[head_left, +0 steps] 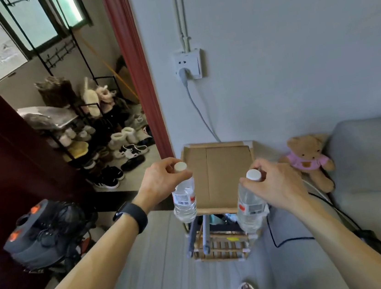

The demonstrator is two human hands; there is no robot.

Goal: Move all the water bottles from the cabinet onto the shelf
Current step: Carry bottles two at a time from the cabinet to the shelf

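Observation:
I hold two clear water bottles with white caps and red-white labels, both upright in the air. My left hand (162, 180) grips the neck of the left bottle (184, 200) just under its cap. My right hand (275, 185) grips the neck of the right bottle (250, 211) the same way. Both bottles hang over the front edge of a small wooden shelf unit (221, 246). Its top is covered by a flat piece of brown cardboard (222, 174). Lower tiers of the shelf hold several small items.
A teddy bear (308, 158) in a pink shirt sits right of the shelf beside a grey sofa (375, 169). A cable (198, 109) runs down from a wall socket. A fan-like appliance (49, 231) stands at left, a shoe rack (92, 137) beyond the doorway.

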